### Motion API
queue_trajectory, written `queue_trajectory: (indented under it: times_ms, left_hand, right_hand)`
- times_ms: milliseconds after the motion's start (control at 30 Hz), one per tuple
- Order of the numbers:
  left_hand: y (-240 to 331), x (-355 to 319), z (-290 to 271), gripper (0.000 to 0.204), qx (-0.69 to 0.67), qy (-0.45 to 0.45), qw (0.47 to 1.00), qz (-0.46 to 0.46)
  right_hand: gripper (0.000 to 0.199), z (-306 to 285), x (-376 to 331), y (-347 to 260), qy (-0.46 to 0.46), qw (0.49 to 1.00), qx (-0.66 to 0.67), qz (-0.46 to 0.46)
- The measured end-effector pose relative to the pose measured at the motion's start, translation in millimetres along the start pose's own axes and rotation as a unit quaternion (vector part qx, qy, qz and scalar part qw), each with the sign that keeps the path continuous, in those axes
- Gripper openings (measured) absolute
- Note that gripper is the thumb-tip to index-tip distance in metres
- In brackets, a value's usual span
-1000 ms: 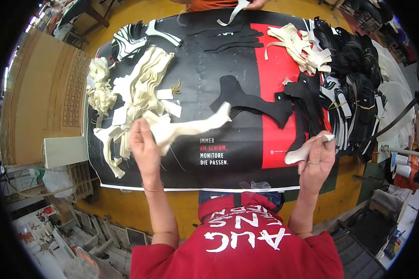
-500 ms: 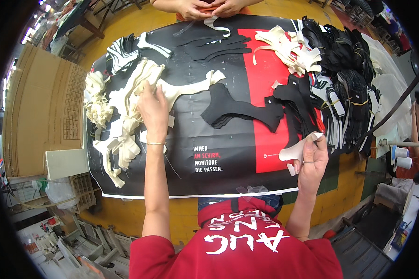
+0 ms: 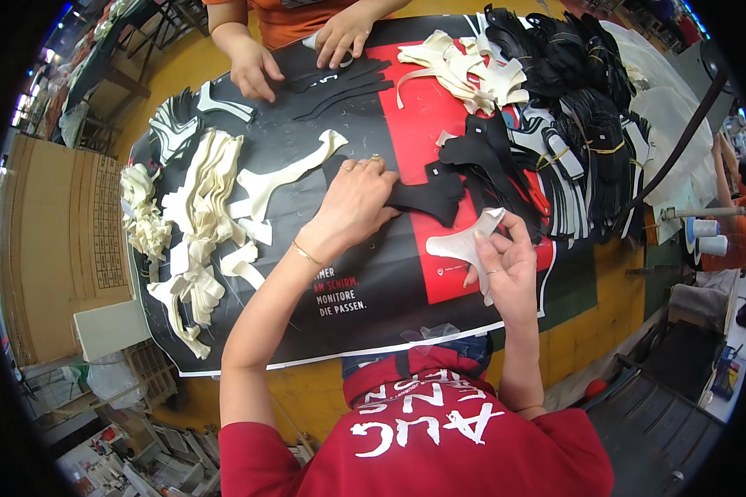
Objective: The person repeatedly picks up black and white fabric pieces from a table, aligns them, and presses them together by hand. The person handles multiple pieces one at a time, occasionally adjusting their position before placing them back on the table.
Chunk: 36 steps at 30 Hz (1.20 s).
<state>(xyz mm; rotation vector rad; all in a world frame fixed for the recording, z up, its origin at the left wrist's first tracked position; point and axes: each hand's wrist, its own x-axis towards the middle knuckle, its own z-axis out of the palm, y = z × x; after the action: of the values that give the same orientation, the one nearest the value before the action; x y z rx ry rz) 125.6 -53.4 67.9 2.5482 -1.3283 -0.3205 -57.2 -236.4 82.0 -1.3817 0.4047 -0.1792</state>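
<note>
Cloth (image 3: 456, 245) pinched in right grip (image 3: 511, 265), black pieces (image 3: 429, 199) under left grip (image 3: 355, 204), its closure unclear

Left hand (image 3: 352, 201) palm down, right hand (image 3: 506, 263) pinching

Passable over bare front stretch of black table cover (image 3: 394, 286) between left forearm (image 3: 264, 308) and right hand (image 3: 507, 261), but blocked mid-table by left hand (image 3: 358, 195) on black pieces (image 3: 429, 197), leftward by cream stack (image 3: 207, 178), rightward by banded black bundles (image 3: 593, 124), at far edge by co-worker's hands (image 3: 344, 37).
</note>
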Motion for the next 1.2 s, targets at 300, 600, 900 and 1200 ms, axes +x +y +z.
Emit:
queue_trajectory:
  times_ms: [300, 600, 900, 1200]
  left_hand:
    - [0.7, -15.9, 3.6, 0.041, -0.041, 0.027, 0.999, 0.008]
    - [7.5, -25.8, -4.8, 0.053, -0.224, -0.025, 0.963, -0.151]
    - [-18.7, -49.1, -3.8, 0.068, -0.42, -0.036, 0.854, -0.306]
    - [4.0, -34.5, -31.3, 0.052, -0.168, -0.087, 0.977, -0.097]
  right_hand:
    - [0.045, -14.2, 3.3, 1.8, 0.03, 0.999, 0.026, 0.005]
    - [0.044, -19.4, 1.4, -0.2, 0.032, 0.999, 0.01, 0.004]
    - [0.047, -16.2, 5.7, 2.8, 0.008, 1.0, 0.007, 0.02]
    - [0.044, -18.2, 1.9, -3.1, -0.003, 0.999, 0.038, 0.028]
